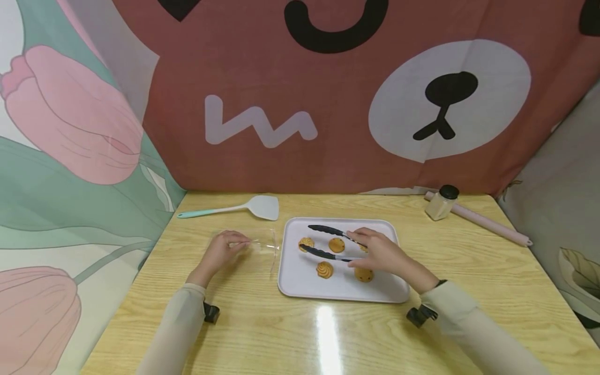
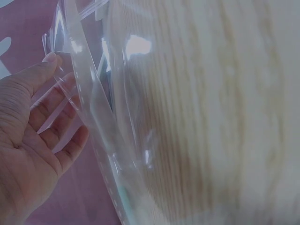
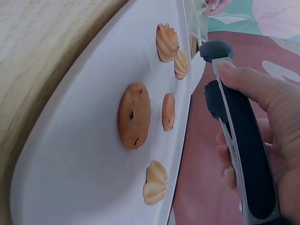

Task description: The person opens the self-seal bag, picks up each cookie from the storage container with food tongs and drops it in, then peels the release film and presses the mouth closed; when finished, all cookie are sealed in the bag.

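Observation:
My left hand (image 1: 219,256) pinches the edge of a clear plastic bag (image 2: 101,93) between thumb and fingertips, left of a white tray (image 1: 300,290). In the left wrist view, the bag hangs with its clear film spread beside the fingers. My right hand (image 1: 378,251) grips black-and-silver tongs (image 3: 251,154) above the tray, their two arms apart. Nothing sits between the tong tips in the right wrist view. Several cookies lie on the tray: swirled ones, such as a swirl cookie (image 1: 324,270), and round ones with dark chips, such as a chip cookie (image 3: 134,116).
A white spatula (image 1: 264,207) with a mint handle lies behind the bag. At the back right stands a black-lidded jar (image 1: 440,204), next to a pale pink rolling pin (image 1: 492,225). Printed cloth (image 1: 262,172) hangs along the wooden table's (image 1: 262,333) back edge.

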`<state>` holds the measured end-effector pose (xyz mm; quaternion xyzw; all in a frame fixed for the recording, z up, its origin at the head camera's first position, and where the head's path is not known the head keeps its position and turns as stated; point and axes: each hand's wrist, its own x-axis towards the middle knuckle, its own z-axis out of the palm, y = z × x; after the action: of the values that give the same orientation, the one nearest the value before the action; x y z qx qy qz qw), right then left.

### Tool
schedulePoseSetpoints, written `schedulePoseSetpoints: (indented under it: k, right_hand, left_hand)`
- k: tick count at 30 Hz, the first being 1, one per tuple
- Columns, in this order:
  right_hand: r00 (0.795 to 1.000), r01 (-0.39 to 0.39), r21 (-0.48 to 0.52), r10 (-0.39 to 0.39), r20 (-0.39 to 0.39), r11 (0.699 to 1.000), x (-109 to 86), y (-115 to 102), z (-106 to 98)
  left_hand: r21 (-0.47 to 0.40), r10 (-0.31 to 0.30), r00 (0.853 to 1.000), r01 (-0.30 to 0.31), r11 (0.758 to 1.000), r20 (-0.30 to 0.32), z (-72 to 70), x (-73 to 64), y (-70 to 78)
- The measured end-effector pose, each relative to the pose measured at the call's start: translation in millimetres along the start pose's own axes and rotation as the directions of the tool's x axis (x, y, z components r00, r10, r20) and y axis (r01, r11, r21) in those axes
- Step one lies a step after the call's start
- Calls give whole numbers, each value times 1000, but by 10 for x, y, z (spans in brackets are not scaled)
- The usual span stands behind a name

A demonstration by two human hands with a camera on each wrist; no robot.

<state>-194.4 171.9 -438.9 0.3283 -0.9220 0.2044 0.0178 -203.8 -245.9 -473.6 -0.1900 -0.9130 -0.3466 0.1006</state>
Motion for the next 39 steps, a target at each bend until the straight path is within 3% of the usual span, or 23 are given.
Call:
schedulePoseSetpoints:
  k: [9, 25, 39]
  right_hand:
    - [996, -29, 21, 27, 84, 999, 103, -36, 22]
    - [985, -66, 45, 58, 163, 997, 186, 16, 67]
    - [984, -65, 31, 59, 166, 997, 189, 17, 80]
  left_hand:
    - [-7, 1, 1000, -1, 1000, 10, 0, 11, -8]
    - [-16, -1, 1000, 1, 1000, 5, -9, 18, -1]
    - [-7, 19, 1000, -19, 1000, -15, -21, 21, -17]
